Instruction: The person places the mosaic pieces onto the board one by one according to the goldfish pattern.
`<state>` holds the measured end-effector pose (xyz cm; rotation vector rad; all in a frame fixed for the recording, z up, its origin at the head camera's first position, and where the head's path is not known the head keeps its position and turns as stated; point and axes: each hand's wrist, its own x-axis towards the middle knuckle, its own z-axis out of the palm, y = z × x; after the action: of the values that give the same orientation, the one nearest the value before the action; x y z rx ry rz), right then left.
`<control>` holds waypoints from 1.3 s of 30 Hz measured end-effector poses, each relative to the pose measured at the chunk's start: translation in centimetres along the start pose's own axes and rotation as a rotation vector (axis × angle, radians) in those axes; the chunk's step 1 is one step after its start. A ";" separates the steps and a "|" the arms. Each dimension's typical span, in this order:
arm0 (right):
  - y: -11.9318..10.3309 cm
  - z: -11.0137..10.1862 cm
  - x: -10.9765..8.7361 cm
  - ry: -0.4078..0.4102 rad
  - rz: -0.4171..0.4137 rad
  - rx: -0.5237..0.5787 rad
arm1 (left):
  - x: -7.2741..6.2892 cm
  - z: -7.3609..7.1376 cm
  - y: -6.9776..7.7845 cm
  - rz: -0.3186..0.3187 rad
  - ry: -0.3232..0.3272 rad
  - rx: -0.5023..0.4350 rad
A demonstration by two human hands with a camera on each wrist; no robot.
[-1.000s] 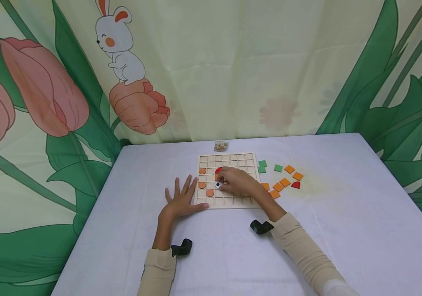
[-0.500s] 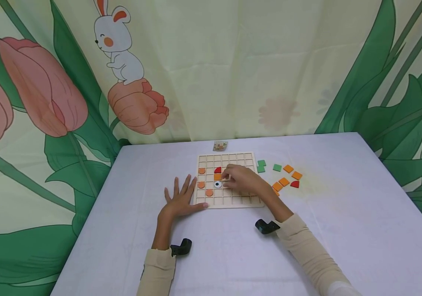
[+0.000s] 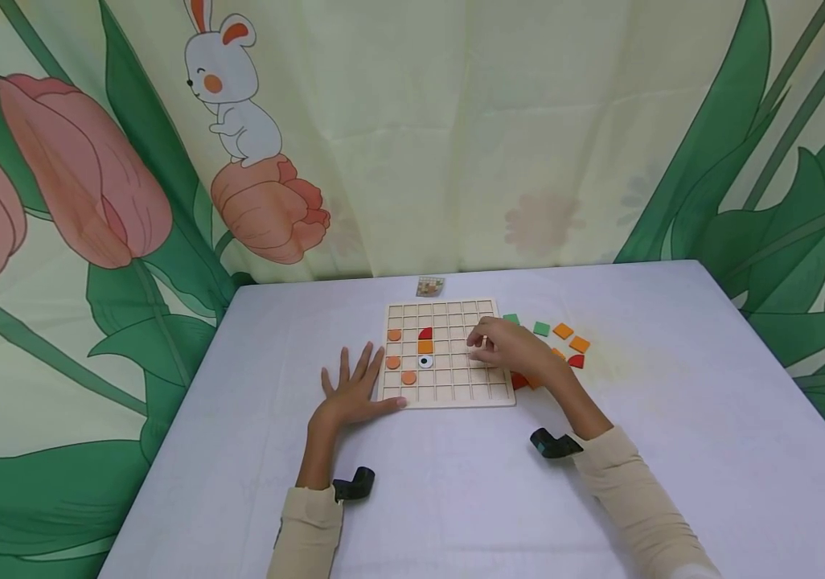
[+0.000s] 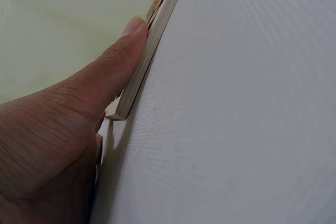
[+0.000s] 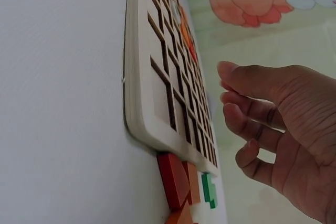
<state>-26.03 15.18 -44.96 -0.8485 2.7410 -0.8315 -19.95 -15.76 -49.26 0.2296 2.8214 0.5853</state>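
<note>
A wooden grid board (image 3: 456, 394) lies flat on the table. My left hand (image 3: 350, 400) rests at its left side with fingers spread and the thumb on the near left corner; the left wrist view shows that thumb (image 4: 113, 61) along the board's edge. My right hand (image 3: 510, 347) is over the board's right side, its fingers loosely bent with nothing between them, as the right wrist view also shows. In the board's cells sit several orange round pieces (image 3: 408, 378), a red quarter-round piece (image 3: 424, 333), an orange square (image 3: 424, 347) and a white eye piece (image 3: 425, 362).
Right of the board lie loose orange squares (image 3: 580, 345), green squares (image 3: 542, 329) and red quarter-round pieces (image 3: 576, 362), some partly behind the right hand. A small patterned packet (image 3: 430, 286) lies behind the board. A printed curtain (image 3: 412, 161) hangs beyond the table.
My right hand has let go of the white eye piece, which stays in its cell, and has moved right across the board. The left hand has not moved.
</note>
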 end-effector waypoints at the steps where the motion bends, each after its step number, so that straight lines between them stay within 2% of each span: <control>1: 0.2 -0.2 -0.3 -0.001 0.006 0.011 | 0.0 0.0 0.0 0.002 0.001 -0.003; 10: 2.0 -1.1 -2.8 0.006 0.026 -0.005 | -0.1 -0.3 0.3 0.000 0.002 -0.011; 25: 4.0 -1.0 -5.8 -0.045 0.065 0.007 | -0.2 -0.3 0.4 -0.008 0.005 0.008; 31: 4.3 -0.9 -6.4 -0.052 0.052 0.010 | -0.3 -0.2 0.4 -0.008 -0.008 0.000; 39: 4.5 -0.8 -6.3 -0.062 0.029 -0.022 | 0.0 -0.1 0.1 -0.008 -0.015 0.008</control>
<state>-23.22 22.20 -46.90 -0.8219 2.7065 -0.7587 -19.99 -15.66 -49.12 0.2230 2.8095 0.5682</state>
